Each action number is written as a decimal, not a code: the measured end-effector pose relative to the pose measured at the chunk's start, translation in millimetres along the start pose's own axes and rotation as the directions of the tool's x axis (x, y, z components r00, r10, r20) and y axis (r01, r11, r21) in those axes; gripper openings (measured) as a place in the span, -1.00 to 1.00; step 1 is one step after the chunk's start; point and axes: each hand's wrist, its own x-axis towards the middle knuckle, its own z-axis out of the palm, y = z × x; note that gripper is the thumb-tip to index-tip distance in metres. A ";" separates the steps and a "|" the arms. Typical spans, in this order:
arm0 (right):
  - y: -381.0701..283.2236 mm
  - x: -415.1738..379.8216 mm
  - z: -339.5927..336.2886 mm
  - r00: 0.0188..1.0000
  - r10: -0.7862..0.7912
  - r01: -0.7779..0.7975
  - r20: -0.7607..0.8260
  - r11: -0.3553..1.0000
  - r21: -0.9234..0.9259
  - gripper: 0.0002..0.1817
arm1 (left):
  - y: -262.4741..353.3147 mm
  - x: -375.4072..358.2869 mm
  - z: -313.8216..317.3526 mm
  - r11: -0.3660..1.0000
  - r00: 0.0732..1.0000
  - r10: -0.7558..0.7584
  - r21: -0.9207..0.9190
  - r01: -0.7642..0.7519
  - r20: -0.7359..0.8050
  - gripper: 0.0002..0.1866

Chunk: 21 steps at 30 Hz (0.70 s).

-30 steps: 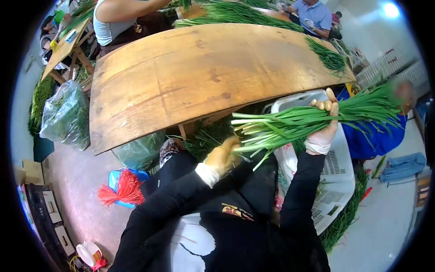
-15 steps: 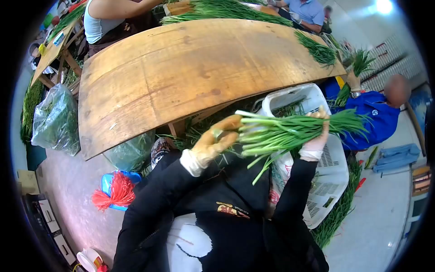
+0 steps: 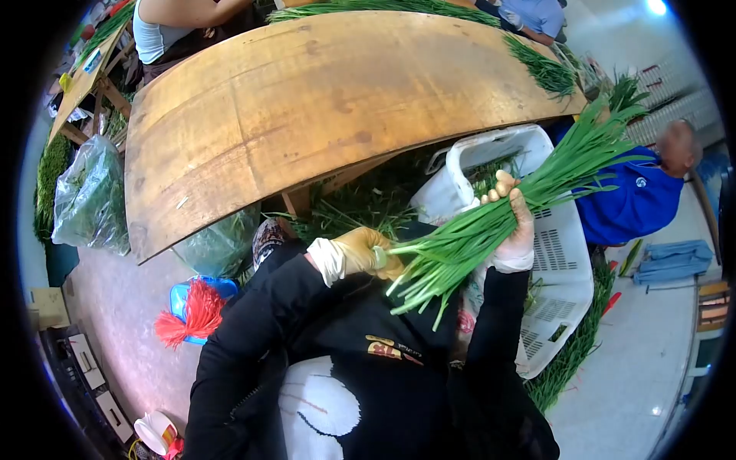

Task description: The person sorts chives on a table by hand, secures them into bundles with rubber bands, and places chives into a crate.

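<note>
A bunch of garlic chives (image 3: 491,230) is in my right hand (image 3: 512,222), whose fingers are wrapped round the middle of the stems. Pale cut ends point down to the left, and green leaf tips spread to the upper right. My left hand (image 3: 364,254), in a yellowish glove with a white cuff, is at the pale ends with its fingers curled closed. One stem end meets the glove; what the fingers pinch, if anything, is hidden.
A wooden table (image 3: 307,100) stands ahead, with chives (image 3: 543,67) at its right end. A white plastic basket (image 3: 563,264) is at my right. Red ties (image 3: 201,310) lie on a blue container at left. A co-worker in a blue jacket (image 3: 632,201) is close by on the right.
The bunch has tilted, its leaf tips now higher and its pale ends lower. My left hand has moved down slightly, and its spread fingers have curled closed beside the stem ends.
</note>
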 end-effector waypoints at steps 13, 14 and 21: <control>-18.9 -8.6 -26.2 0.944 -0.137 0.139 -0.300 0.990 -0.017 -0.65 | -63.8 -64.7 -67.8 0.926 0.920 0.223 -0.224 -0.303 -0.323 -0.57; -22.6 -8.8 -31.2 0.900 -0.169 0.199 -0.401 0.979 0.033 -0.68 | -76.8 -68.9 -79.3 0.931 0.847 0.119 -0.238 -0.276 -0.518 -0.55; 4.0 -2.4 -11.6 0.965 -0.200 0.223 -0.171 0.967 0.125 -0.69 | -15.5 -27.2 -8.2 0.934 0.928 0.337 -0.072 -0.351 -0.156 -0.33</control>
